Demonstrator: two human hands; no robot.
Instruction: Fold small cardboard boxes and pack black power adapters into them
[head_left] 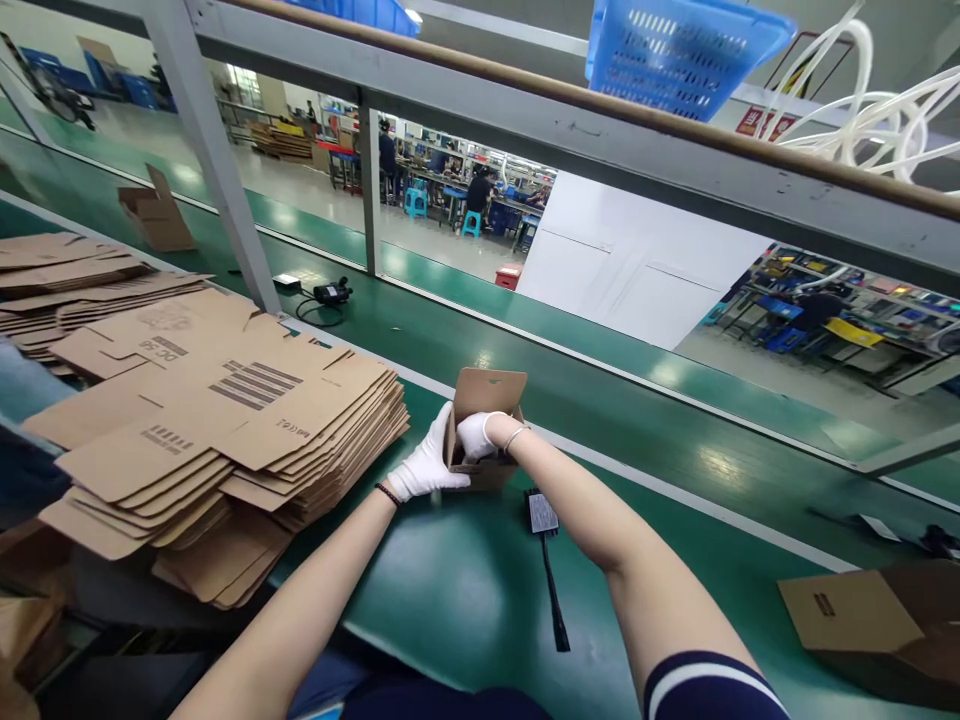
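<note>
An upright cardboard box (491, 385) with its lid flap raised stands on the green work surface in front of me. My left hand (426, 465), in a white glove, grips the box's left side, thumb low along the front. My right hand (477, 436), gloved too, reaches down through the open top. Its fingers are hidden by the box walls, and what they touch inside cannot be made out. Just right of the box lies a small black device (542, 512) with a grey label and a short black cable.
Stacked flat cardboard blanks (247, 380) cover the left side. An open box (855, 615) sits at the lower right. Across the green conveyor belt (675, 450) lie a black cabled device (330, 293) and another carton (159, 215). A metal frame (369, 190) rises ahead, blue basket (679, 55) above.
</note>
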